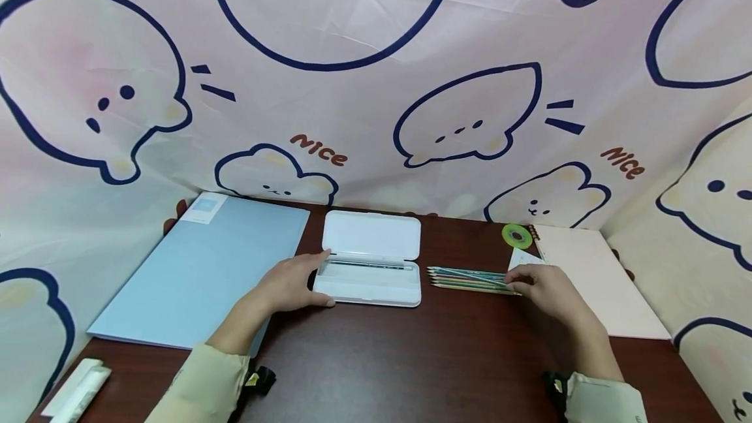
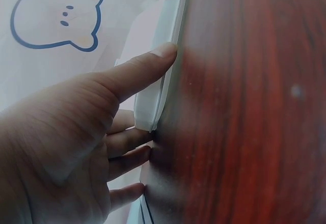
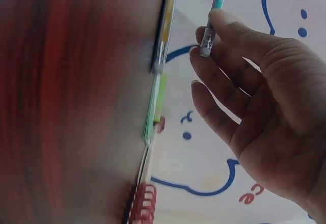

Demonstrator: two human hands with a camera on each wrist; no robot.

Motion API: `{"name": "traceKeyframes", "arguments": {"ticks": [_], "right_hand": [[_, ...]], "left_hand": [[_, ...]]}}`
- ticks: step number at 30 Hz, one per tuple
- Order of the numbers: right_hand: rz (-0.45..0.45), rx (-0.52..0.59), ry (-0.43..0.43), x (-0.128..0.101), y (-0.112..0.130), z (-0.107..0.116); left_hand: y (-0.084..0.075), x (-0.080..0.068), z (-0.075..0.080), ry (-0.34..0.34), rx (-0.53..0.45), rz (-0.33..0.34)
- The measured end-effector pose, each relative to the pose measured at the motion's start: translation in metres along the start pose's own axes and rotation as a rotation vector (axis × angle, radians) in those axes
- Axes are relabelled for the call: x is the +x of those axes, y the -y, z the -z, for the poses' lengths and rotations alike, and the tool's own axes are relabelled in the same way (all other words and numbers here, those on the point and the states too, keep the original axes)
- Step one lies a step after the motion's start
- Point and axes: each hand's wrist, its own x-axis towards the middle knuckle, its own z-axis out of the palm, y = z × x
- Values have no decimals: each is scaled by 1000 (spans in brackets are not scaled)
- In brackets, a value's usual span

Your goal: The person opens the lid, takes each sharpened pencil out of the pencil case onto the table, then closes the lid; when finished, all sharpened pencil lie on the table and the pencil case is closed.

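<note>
My left hand (image 1: pixel 294 284) steadies the open white plastic pencil case (image 1: pixel 371 258) mid-counter, one pencil already inside. My right hand (image 1: pixel 543 287) pinches a teal pencil (image 3: pixel 218 0) from the row of coloured pencils (image 1: pixel 467 279) just right of the case; the others remain outside.

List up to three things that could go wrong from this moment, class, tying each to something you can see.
1. The right hand pinches one teal pencil only near its eraser end, so it could slip or tip.
2. Lifting it may nudge the row of coloured pencils and set them rolling on the dark red wooden table.
3. The left hand merely rests against the open white plastic pencil case, which might slide.
</note>
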Motion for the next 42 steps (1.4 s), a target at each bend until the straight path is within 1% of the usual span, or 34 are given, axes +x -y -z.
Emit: {"name": "traceKeyframes", "arguments": {"ticks": [2,11,20,28,33,42], "right_hand": [[-2,-8,10,-2,-3,2],[2,-33,106,-2,-8,1],[-43,-75,145,2,-7,0],[-40,-91,163,5,-6,-5],[-57,-89,171,4,-4,-6],[-68,-135,137,8,-3,-8]], "left_hand": [[0,0,0,-1,-3,1],[0,0,0,-2,-2,-3],[-1,0,0,2,4,4],[-3,0,2,4,2,7],[-3,0,1,8,6,8],[-1,1,1,4,5,1]]}}
